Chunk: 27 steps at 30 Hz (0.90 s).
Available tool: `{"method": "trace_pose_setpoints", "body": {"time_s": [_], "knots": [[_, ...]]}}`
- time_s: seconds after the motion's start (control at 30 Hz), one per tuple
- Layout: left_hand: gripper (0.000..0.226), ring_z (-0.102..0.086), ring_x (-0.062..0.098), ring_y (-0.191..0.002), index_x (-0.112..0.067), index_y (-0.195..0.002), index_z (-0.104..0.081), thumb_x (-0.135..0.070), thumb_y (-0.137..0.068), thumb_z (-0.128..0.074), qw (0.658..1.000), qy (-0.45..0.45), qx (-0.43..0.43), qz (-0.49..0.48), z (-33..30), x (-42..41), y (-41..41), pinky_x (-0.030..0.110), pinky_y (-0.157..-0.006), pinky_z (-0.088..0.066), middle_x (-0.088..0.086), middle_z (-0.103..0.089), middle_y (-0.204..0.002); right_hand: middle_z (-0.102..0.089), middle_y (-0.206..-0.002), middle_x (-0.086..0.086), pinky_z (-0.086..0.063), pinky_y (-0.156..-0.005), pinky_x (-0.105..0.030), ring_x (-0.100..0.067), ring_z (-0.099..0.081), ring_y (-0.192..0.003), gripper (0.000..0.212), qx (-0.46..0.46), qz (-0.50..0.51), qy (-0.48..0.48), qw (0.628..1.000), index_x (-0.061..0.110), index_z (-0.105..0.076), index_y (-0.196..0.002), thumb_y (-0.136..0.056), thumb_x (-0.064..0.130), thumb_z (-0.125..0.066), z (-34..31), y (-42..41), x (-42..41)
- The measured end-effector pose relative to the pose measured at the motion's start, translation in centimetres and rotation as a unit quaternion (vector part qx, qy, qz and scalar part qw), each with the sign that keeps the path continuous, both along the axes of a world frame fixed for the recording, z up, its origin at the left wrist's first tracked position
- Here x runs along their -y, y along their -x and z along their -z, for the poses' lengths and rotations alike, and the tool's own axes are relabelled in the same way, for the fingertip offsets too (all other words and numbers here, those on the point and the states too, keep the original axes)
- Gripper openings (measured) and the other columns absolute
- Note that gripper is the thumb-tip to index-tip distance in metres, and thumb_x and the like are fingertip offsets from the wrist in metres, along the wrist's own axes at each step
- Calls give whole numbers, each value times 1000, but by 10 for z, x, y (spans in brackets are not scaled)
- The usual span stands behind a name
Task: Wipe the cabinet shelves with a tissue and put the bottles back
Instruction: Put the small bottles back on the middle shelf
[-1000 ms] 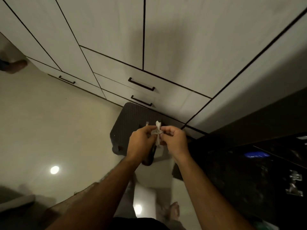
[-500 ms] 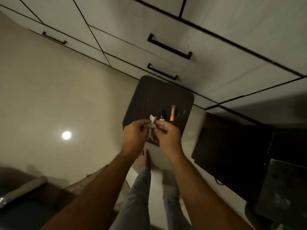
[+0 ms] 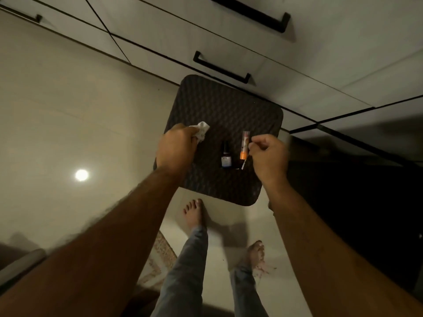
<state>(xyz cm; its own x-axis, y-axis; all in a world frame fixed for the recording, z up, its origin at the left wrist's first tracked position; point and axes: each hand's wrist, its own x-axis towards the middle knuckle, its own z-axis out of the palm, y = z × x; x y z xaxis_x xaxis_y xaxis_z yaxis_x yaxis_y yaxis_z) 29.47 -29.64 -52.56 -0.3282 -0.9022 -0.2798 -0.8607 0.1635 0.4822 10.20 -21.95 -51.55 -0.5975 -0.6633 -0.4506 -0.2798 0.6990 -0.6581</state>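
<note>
A crumpled white tissue (image 3: 202,132) is gripped in my left hand (image 3: 176,148) over the left edge of a dark woven stool (image 3: 229,110). On the stool stand a small dark bottle with a blue-white label (image 3: 225,156) and a slim orange-capped tube (image 3: 244,148). A thin white stick (image 3: 243,166) lies by the tube's base. My right hand (image 3: 270,157) hovers just right of the tube, fingers curled with thumb and forefinger pinched together; nothing shows between them.
White cabinet drawers with black bar handles (image 3: 220,68) run along the top. A dark low cabinet (image 3: 354,179) stands to the right of the stool. My bare feet (image 3: 194,213) stand on the glossy cream floor just in front of the stool.
My hands have parted: the left one carried the tissue to the left, the right one let go and moved right beside the tube. The view tilted further down onto the stool.
</note>
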Motion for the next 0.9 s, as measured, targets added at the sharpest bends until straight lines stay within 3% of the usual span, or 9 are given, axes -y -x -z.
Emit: {"method": "trace_pose_setpoints", "body": {"time_s": [0.17,0.27,0.37,0.47,0.57,0.7,0.8,0.9], "knots": [[33,-55,16,-85,-16,-128,-62,-26,-97,-56,999,-5,-21,-28,1,-8,0,25,-70,-39,12,-59,-113,-68,-106,4,-48,-70,-15,-2,-61,-88,20,-56,-22,-49,997,19,-68,-108,-89,13,-68,8,14,2],[30,-59,18,-93,-16,-124,-62,-22,-95,-59,996,12,-60,-59,-11,-17,9,25,-75,-44,10,-59,-119,-68,-103,6,-42,-61,-9,2,-59,-78,20,-51,-37,-60,996,19,-68,-108,-88,16,-69,10,13,5],[19,-64,16,-92,-17,-110,-67,-17,-93,-59,996,-12,-75,-42,-19,-35,28,22,-76,-47,4,-67,-107,-68,-95,6,-38,-56,-11,0,-58,-73,13,-57,-46,-68,995,24,-65,-97,-86,23,-72,11,8,11],[20,-63,15,-87,-17,-109,-63,-25,-90,-63,993,-94,-60,-41,-16,-48,49,33,-75,-54,0,-66,-99,-69,-97,2,-40,-55,-16,-11,-65,-84,21,-73,-68,-91,991,23,-62,-99,-83,27,-75,16,3,14],[44,-63,24,-98,-16,-125,-51,-33,-88,-68,986,-147,-23,-75,-8,-53,64,38,-78,-54,6,-63,-111,-68,-107,-2,-50,-65,-24,-17,-66,-96,39,-100,-103,-100,985,21,-56,-114,-81,24,-77,19,-2,15],[45,-62,26,-99,-16,-127,-46,-30,-89,-66,985,-142,-14,-97,0,-57,73,37,-76,-51,9,-61,-114,-62,-121,-7,-57,-82,-38,-24,-62,-110,50,-159,-155,-112,968,19,-52,-127,-83,22,-75,22,-8,15],[36,-63,23,-98,-14,-122,-54,-24,-90,-65,982,-141,-30,-120,0,-56,75,38,-82,-55,8,-63,-112,-64,-120,-5,-56,-83,-33,-21,-62,-110,43,-131,-124,-96,979,20,-56,-125,-85,19,-72,23,-5,11],[33,-59,14,-93,-13,-121,-59,-22,-89,-66,971,-161,-71,-163,-3,-57,76,30,-83,-52,4,-64,-111,-68,-109,-2,-52,-73,-22,-15,-65,-96,34,-41,-75,-48,995,18,-63,-117,-84,17,-73,21,4,6]]}}
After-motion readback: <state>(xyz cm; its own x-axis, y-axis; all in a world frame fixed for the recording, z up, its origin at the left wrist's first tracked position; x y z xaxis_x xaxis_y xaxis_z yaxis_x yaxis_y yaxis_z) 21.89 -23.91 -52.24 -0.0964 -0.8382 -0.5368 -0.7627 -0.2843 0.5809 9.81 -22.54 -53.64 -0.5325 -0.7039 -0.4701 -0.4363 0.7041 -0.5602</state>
